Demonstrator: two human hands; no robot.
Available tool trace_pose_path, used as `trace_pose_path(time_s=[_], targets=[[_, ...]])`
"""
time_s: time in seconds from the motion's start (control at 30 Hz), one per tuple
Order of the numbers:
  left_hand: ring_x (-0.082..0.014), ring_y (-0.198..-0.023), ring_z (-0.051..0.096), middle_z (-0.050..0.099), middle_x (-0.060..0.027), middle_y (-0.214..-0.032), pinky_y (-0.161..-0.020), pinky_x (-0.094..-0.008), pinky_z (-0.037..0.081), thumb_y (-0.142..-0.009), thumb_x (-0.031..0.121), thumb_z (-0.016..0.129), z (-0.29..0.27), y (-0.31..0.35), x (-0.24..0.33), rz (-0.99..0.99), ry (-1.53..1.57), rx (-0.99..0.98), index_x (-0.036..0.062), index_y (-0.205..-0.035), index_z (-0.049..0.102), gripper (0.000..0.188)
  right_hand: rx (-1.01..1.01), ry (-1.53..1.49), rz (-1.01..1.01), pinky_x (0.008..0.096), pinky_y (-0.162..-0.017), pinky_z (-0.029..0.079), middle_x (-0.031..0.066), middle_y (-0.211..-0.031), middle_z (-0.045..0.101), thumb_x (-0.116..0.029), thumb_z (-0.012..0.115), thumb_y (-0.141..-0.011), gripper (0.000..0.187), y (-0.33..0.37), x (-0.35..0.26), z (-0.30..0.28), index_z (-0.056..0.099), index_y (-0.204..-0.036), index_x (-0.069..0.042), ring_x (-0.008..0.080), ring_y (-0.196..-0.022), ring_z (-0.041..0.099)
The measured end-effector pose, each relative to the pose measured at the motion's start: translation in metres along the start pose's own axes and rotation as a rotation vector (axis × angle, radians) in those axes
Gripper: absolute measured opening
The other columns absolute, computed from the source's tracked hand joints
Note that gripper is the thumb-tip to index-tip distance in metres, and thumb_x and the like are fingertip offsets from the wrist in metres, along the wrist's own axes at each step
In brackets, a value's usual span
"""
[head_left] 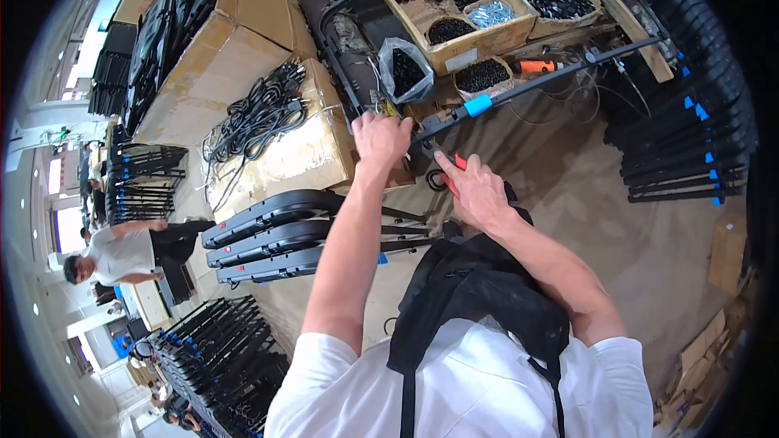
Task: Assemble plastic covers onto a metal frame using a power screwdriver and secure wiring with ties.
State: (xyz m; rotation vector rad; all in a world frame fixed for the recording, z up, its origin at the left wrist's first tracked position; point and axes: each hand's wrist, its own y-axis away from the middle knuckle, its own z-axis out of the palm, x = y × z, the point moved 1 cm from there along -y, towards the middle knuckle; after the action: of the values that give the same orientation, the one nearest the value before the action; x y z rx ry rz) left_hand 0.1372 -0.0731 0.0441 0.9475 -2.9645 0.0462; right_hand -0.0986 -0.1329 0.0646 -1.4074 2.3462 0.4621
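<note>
A black tubular frame with blue wraps lies across the workbench before me. My left hand is closed over the near left corner of this frame, fingers curled down on it. To its right, my right hand is wrapped round red-handled pliers. The tool's jaws are close to the frame's near corner; whether they touch it is hard to see. Just beyond my left hand stands a clear plastic bag of small black parts.
Beyond the frame are a cardboard box of black parts, a tub of silver screws and an orange-handled tool. Coiled black cables lie on a carton at left. Stacked black frames stand right. Another person is at far left.
</note>
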Motion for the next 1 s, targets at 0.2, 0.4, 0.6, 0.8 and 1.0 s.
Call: trace_pose_path(time_s=[0.2, 0.4, 0.6, 0.8, 1.0], targets=[[-0.0414, -0.105, 0.072, 0.077, -0.0241, -0.103, -0.098, -0.0513, 0.047, -0.104, 0.047, 0.05, 0.024, -0.019, -0.004, 0.057, 0.229, -0.331, 0.0048, -0.096, 0.078, 0.052, 0.059, 0.061, 0.126, 0.0465, -0.07, 0.059, 0.022, -0.105, 0.054, -0.009, 0.065, -0.089, 0.075, 0.005, -0.029, 0.027, 0.046, -0.16, -0.022, 0.0394, -0.088, 0.066], [-0.0469, -0.098, 0.072, 0.075, -0.0279, -0.099, -0.091, -0.0552, 0.055, -0.105, 0.042, 0.046, 0.033, -0.014, 0.005, -0.05, 0.342, -0.095, 0.0027, -0.099, 0.075, 0.049, 0.066, 0.108, 0.224, 0.0465, -0.073, 0.06, 0.0228, -0.107, 0.054, -0.009, 0.067, -0.087, 0.08, 0.002, -0.052, 0.047, 0.043, -0.162, -0.021, 0.0402, -0.093, 0.066], [-0.0467, -0.099, 0.072, 0.075, -0.0281, -0.1, -0.092, -0.0548, 0.055, -0.103, 0.041, 0.049, 0.028, -0.015, 0.005, -0.117, 0.397, -0.098, 0.0016, -0.095, 0.078, 0.049, 0.083, 0.041, 0.247, 0.048, -0.079, 0.059, 0.0231, -0.11, 0.056, -0.012, 0.07, -0.083, 0.086, 0.003, -0.047, 0.047, 0.04, -0.162, -0.021, 0.0411, -0.096, 0.066], [-0.0461, -0.1, 0.073, 0.075, -0.028, -0.101, -0.094, -0.054, 0.054, -0.101, 0.041, 0.049, 0.031, -0.014, 0.005, -0.168, 0.415, -0.108, 0.0015, -0.098, 0.078, 0.049, -0.32, -1.57, 0.361, 0.0309, -0.088, 0.051, -0.0008, -0.114, 0.062, -0.001, 0.061, -0.072, 0.105, 0.0, 0.03, 0.088, 0.029, -0.17, -0.019, 0.0183, -0.099, 0.065], [-0.046, -0.099, 0.072, 0.075, -0.0276, -0.1, -0.092, -0.0531, 0.055, -0.101, 0.04, 0.049, 0.034, -0.011, 0.011, -0.188, 0.422, -0.127, 0.0004, -0.095, 0.078, 0.049, -0.17, 0.037, 0.299, 0.045, -0.086, 0.053, 0.0203, -0.11, 0.07, -0.01, 0.06, -0.087, 0.073, -0.009, 0.018, 0.049, 0.04, -0.157, -0.009, 0.0346, -0.106, 0.069]])
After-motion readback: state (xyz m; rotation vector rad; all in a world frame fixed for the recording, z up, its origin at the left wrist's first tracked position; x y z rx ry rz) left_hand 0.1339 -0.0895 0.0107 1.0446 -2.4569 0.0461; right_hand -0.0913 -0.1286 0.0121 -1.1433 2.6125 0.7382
